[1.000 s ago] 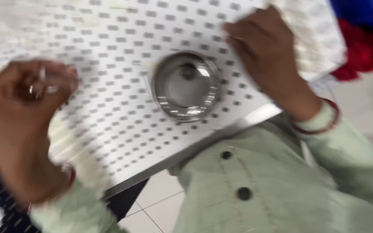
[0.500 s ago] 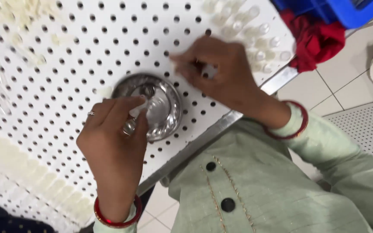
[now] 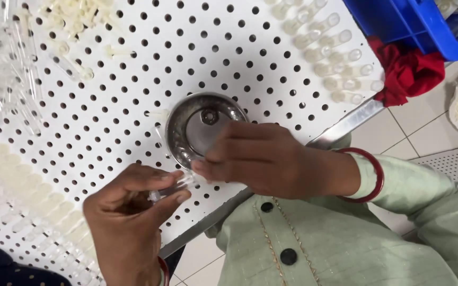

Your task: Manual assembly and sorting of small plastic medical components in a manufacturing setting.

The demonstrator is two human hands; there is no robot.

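A small steel bowl [image 3: 196, 124] sits on a white perforated table [image 3: 133, 79], near its front edge. My left hand [image 3: 128, 217] pinches a small clear plastic tube [image 3: 178, 184] just below the bowl. My right hand [image 3: 261, 159] comes from the right and its fingertips meet the tube's end at the bowl's near rim. Both wrists wear red bangles. What lies between the right fingertips is too small to make out.
Rows of clear capped tubes [image 3: 335, 53] lie at the table's far right, more pale parts [image 3: 17, 190] lie along the left, and loose white pieces [image 3: 75, 16] at top left. A blue crate [image 3: 420, 26] and a red cloth [image 3: 406, 71] are at the upper right.
My right hand has come down from above the bowl to its near rim. My left hand has pulled back off the bowl and now holds the tube against the right fingertips.
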